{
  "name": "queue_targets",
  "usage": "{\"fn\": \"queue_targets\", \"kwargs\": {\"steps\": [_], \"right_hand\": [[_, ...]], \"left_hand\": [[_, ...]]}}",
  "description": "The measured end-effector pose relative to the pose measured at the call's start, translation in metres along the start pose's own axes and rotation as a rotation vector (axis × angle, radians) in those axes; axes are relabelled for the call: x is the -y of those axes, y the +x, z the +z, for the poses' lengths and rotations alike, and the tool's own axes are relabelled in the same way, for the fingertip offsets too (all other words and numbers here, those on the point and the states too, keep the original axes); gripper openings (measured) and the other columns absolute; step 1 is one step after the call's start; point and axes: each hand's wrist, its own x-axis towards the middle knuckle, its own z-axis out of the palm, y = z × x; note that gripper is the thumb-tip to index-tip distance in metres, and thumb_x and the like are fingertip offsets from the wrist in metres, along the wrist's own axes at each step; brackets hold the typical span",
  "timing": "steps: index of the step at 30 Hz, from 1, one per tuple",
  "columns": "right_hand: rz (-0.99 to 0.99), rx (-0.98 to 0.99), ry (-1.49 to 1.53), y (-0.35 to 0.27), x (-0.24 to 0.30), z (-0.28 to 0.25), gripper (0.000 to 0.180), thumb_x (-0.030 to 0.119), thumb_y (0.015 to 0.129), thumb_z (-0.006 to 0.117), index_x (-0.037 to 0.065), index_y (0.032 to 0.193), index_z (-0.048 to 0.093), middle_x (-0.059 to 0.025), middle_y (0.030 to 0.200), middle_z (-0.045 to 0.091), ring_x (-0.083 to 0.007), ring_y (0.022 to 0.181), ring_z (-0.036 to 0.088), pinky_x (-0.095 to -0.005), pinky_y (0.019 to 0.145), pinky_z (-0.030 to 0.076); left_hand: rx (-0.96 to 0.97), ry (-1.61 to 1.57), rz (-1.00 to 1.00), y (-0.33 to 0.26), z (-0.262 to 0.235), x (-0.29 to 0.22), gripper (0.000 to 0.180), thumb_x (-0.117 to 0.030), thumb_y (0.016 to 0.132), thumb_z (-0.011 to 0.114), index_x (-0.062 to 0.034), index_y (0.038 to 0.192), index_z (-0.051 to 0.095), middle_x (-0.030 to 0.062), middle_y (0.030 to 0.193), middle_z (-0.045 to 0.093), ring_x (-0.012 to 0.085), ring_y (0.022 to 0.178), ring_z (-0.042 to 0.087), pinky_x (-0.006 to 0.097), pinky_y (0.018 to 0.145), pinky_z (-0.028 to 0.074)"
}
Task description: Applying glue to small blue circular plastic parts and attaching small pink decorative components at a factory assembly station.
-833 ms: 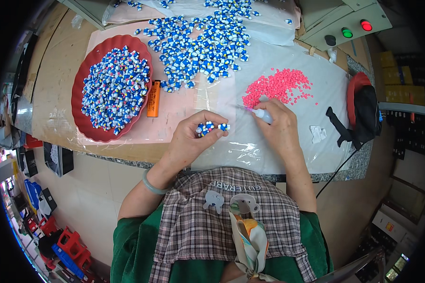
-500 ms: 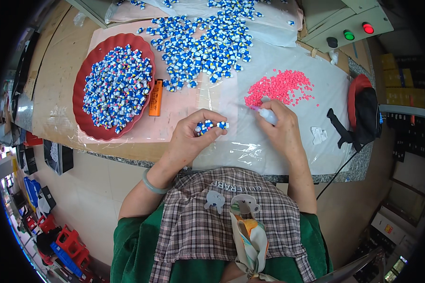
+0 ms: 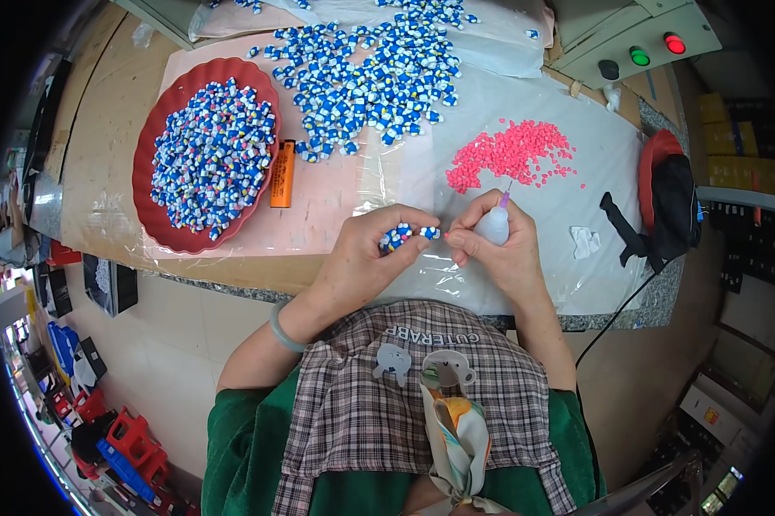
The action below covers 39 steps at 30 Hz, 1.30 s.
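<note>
From the head view, the left hand [image 3: 366, 254] has its grip clamped on a cluster of small blue-and-white pieces [image 3: 402, 236]. Just right of it, the right hand [image 3: 504, 254] has its grip closed around a small white squeeze bottle [image 3: 493, 225], pink tip pointing away from the body. Beyond that grip lies a pink bead pile [image 3: 512, 153]; far left of the left grip sits a red tray [image 3: 151, 211] on the worktop [image 3: 104, 172].

Both forearms enter from the lower middle of the frame and converge at centre. Left hand [image 3: 366, 249]: fingers curled into a loose cupped fist, thumb side toward the right, a pale green bangle on the wrist. Right hand [image 3: 499, 245]: fingers closed in a grip, knuckles up, just beside the left hand.
</note>
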Motion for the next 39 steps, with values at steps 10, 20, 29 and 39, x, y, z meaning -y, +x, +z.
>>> {"fn": "queue_targets", "kwargs": {"steps": [10,20,29,39], "right_hand": [[0.032,0.019,-0.139,-0.001,-0.003,0.004,0.018,-0.003,0.082,0.070,0.001,0.088,0.054,-0.0078,0.078,0.064,-0.0105,0.062,0.060,-0.0229,0.055,0.051],[-0.276,-0.076,-0.607,-0.005,-0.006,0.009,0.022,0.001,0.075,0.076,0.003,0.085,0.056,-0.0018,0.073,0.061,-0.0087,0.066,0.057,-0.0224,0.061,0.047],[-0.253,-0.132,-0.436,0.000,-0.012,0.003,0.017,-0.001,0.077,0.069,0.003,0.089,0.057,-0.0003,0.077,0.058,-0.0065,0.065,0.051,-0.0212,0.059,0.043],[-0.245,-0.159,-0.443,-0.001,-0.014,-0.003,0.010,-0.002,0.082,0.063,0.002,0.088,0.057,-0.0003,0.076,0.056,-0.0054,0.061,0.050,-0.0207,0.053,0.041]], "left_hand": [[-0.019,0.133,0.113,0.000,0.003,-0.001,0.020,-0.002,0.082,0.067,-0.0002,0.102,0.066,0.0114,0.094,0.068,0.0211,0.085,0.066,0.029,0.075,0.050],[-0.007,0.155,0.165,-0.001,0.007,0.003,0.019,0.000,0.082,0.065,-0.0013,0.101,0.066,0.0133,0.093,0.067,0.0279,0.083,0.065,0.034,0.075,0.051],[-0.458,0.605,0.226,-0.009,-0.083,-0.028,0.017,-0.003,0.086,0.062,-0.0029,0.103,0.065,0.0105,0.093,0.066,0.0199,0.082,0.064,0.029,0.074,0.049],[-0.453,1.188,0.539,0.019,-0.106,-0.019,0.026,0.000,0.068,0.061,-0.0019,0.094,0.065,0.0103,0.104,0.061,0.0304,0.092,0.057,0.040,0.078,0.045]]}}
